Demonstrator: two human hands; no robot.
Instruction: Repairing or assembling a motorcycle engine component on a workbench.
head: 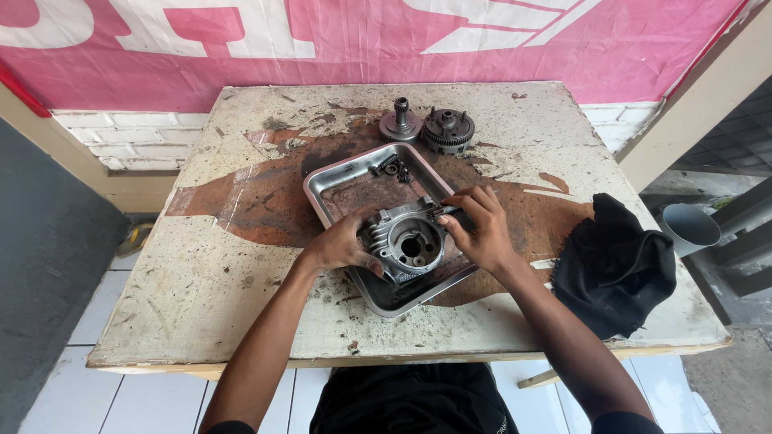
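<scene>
A grey finned metal engine part (pixel 408 239) with a round bore lies in a steel tray (pixel 338 178) on a worn table. My left hand (pixel 344 241) grips its left side. My right hand (pixel 478 225) rests against its right upper edge, fingertips pinching a small dark metal piece (pixel 444 211) at the part's rim. Several small dark bolts (pixel 392 168) lie in the tray's far corner.
Two round gear-like metal assemblies (pixel 400 122) (pixel 448 129) stand at the table's far edge. A black cloth (pixel 615 265) lies on the right of the table. A grey pipe end (pixel 689 227) sits beyond the right edge. A pink banner hangs behind.
</scene>
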